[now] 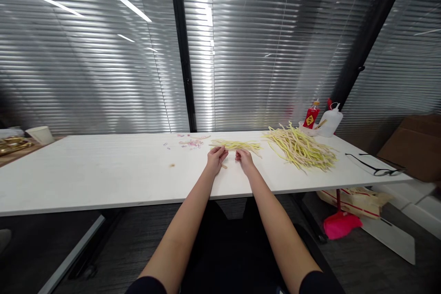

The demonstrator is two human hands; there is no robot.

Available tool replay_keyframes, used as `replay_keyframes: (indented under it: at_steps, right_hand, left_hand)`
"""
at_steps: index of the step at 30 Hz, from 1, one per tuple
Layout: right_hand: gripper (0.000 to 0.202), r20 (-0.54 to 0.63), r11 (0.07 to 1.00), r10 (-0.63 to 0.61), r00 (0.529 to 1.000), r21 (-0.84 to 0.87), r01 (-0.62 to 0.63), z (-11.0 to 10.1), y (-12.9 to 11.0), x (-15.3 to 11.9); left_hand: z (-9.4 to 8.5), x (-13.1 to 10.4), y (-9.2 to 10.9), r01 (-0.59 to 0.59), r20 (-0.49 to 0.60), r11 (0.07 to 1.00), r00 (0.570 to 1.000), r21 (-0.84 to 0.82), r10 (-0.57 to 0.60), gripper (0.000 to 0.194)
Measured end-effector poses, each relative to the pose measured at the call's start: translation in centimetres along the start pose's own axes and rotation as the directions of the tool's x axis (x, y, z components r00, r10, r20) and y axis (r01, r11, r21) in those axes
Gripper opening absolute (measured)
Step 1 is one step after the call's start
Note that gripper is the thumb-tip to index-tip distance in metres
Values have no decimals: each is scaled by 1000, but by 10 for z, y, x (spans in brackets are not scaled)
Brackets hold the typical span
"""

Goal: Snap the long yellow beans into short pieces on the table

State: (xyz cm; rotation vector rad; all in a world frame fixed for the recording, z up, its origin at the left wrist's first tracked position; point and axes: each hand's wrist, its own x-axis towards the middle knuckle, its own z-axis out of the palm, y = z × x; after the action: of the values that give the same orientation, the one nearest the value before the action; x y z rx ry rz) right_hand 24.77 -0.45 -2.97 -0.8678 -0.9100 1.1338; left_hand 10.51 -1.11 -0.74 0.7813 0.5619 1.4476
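Note:
My left hand (217,156) is closed in a pinch on a pale stalk, whose end (224,166) shows below the fingers. A short gap to its right, my right hand (243,158) is also closed, with the fingertips curled together; what they hold is hidden or too small to make out. Just behind both hands lies a small row of long, thin yellow-green stalks (253,145) on the white table (113,170). A much larger heap of the same stalks (303,149) spreads to the right.
Several pinkish loops like rubber bands (195,143) lie scattered left of my hands. At the back right stand a red-labelled bottle (312,115) and a white squeeze bottle (330,121). Eyeglasses (382,171) rest near the right edge; a paper cup (41,135) stands far left.

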Motion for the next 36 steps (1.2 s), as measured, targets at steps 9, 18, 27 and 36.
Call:
replay_keyframes:
  at_steps: [9, 18, 27, 36]
  right_hand:
    - [24, -61, 1000, -28, 998, 3, 29, -4, 5, 4]
    - [29, 69, 990, -86, 994, -109, 93, -1, 2, -5]
    - [27, 194, 989, -77, 978, -107, 99, 4, -10, -16]
    - [32, 192, 997, -40, 981, -58, 52, 2, -11, -16]
  left_hand:
    - [1, -3, 0, -11, 16, 996, 1000, 85, 9, 28]
    - [1, -2, 5, -37, -92, 997, 995, -63, 31, 25]
    - [3, -7, 0, 36, 34, 996, 999, 80, -39, 29]
    - [7, -13, 1, 40, 130, 981, 989, 192, -65, 30]
